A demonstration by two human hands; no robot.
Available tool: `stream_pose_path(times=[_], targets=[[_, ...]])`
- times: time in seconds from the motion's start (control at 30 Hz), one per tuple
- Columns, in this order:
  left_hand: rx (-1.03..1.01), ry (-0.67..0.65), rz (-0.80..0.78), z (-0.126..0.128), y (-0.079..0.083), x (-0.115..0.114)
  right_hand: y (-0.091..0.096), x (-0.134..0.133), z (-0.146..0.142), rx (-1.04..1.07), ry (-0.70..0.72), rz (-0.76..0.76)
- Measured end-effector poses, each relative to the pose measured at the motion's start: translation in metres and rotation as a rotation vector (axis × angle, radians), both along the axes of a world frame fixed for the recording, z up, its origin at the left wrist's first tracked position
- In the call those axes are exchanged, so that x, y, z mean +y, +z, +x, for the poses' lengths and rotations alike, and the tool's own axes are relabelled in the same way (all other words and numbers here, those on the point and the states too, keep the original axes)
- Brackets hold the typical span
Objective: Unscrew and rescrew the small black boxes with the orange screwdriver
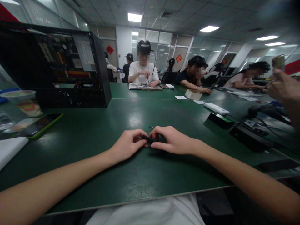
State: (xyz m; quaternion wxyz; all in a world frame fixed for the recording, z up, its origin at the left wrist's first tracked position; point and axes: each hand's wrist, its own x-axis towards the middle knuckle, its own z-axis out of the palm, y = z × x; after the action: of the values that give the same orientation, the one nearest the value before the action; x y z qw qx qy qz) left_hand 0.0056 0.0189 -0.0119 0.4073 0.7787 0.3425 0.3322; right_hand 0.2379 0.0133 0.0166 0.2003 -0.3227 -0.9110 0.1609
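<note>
Well, the left hand (126, 144) and right hand (177, 140) are gripping a small black object (148, 139) over the tabletop (117, 184), perhaps working at it; the next move is calling for steadiness.

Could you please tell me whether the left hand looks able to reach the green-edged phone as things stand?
Probably yes: only green tabletop shows between the left hand and the green-edged phone, though that hand holds a black object and may need to let go.
</note>
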Motion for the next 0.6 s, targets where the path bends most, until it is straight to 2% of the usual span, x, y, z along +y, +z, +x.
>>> stream_pose_path(times=[0.2, 0.27, 0.33, 0.4, 0.47, 0.5, 0.53, 0.6], targets=[[0.023, 0.018, 0.264, 0.0, 0.005, -0.005, -0.006, 0.002, 0.005, 0.108, 0.074, -0.246], [0.019, 0.038, 0.323, 0.001, 0.006, -0.008, -0.004, 0.006, 0.009, 0.152, 0.093, -0.281], [0.014, 0.056, 0.328, 0.001, 0.007, -0.011, 0.002, 0.014, 0.022, 0.16, 0.048, -0.239], [0.032, 0.06, 0.332, 0.002, 0.007, -0.013, 0.012, 0.029, 0.049, 0.137, -0.127, -0.08], [0.066, 0.056, 0.353, 0.001, 0.007, -0.014, 0.023, 0.047, 0.089, 0.054, -0.466, 0.145], [0.081, 0.053, 0.362, 0.001, 0.007, -0.014, 0.027, 0.055, 0.112, -0.029, -0.697, 0.208], [0.096, 0.044, 0.366, 0.001, 0.007, -0.015, 0.03, 0.061, 0.135, -0.151, -0.934, 0.215], [0.137, -0.008, 0.372, 0.0, 0.006, -0.014, 0.033, 0.068, 0.181, -0.231, -1.161, 0.2]])
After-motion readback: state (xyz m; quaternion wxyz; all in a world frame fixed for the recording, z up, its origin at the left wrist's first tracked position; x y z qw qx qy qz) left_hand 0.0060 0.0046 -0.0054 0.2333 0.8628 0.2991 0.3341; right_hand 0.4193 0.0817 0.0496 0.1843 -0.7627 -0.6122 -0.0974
